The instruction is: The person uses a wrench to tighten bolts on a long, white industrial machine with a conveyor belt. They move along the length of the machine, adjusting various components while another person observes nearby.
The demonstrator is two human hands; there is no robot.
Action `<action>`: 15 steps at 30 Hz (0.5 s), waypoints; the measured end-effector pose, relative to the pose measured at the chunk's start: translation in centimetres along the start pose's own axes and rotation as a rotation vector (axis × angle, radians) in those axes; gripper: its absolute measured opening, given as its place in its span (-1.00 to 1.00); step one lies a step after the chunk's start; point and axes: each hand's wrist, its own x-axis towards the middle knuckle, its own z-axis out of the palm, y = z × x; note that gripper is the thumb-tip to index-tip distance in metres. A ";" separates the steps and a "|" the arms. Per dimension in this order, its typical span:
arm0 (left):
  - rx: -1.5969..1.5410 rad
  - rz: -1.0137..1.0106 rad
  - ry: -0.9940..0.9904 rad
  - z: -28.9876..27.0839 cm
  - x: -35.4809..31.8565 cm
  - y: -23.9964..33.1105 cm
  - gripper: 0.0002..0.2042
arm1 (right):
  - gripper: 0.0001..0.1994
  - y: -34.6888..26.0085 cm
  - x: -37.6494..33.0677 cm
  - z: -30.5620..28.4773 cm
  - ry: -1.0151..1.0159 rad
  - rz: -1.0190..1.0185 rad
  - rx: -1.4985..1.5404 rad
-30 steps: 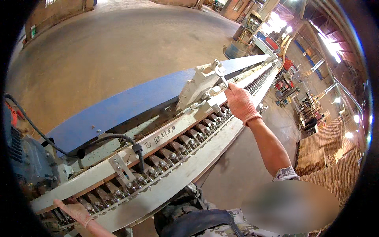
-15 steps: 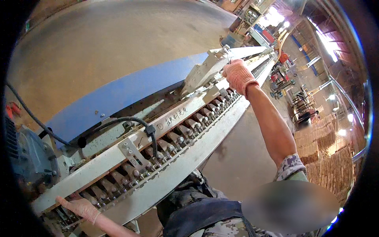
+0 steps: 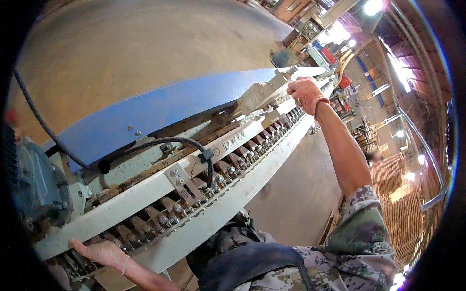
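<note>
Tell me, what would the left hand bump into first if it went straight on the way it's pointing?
Most likely the machine's pale rail: the left hand lies right at its lower edge. They may already touch; depth is hard to judge here.

Reads as a factory workshop from my end. Long pale machine frame runs from the fingers of the left hand up toward those of the right hand, row of springs and bolts along it. Grey-blue motor-like housing ahead of the left fingers. Left of the right fingers: long blue panel, then I get wide bare floor. Past the right fingers: blue drum, red equipment, too small to identify. Well right of them: big stacks of thin brown strips. Bright lamps hang beyond, up high.
</note>
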 end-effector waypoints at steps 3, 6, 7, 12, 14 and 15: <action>0.030 -0.023 0.006 1.0 -0.6 0.3 -0.25 | -0.89 -0.1 -0.5 0.6 0.210 -0.140 0.361; 0.050 -0.020 0.028 0.5 -0.1 -0.3 -0.24 | -0.86 -3.3 -0.5 -1.6 -0.074 0.716 1.077; 0.036 -0.012 0.034 0.5 0.0 0.0 -0.23 | -0.86 -5.1 -0.8 -2.7 -0.075 0.767 1.207; -0.065 0.168 -0.118 0.1 -0.7 -1.1 -0.46 | -0.80 -1.8 -3.4 -2.2 -0.105 0.443 0.663; 0.004 0.142 0.012 2.3 -2.2 -0.1 -0.42 | -0.67 -2.0 -4.1 -3.6 -0.128 0.564 0.768; 0.028 0.171 -0.047 2.8 -2.8 0.0 -0.41 | -0.63 -0.5 -4.9 -2.7 -0.084 0.513 0.765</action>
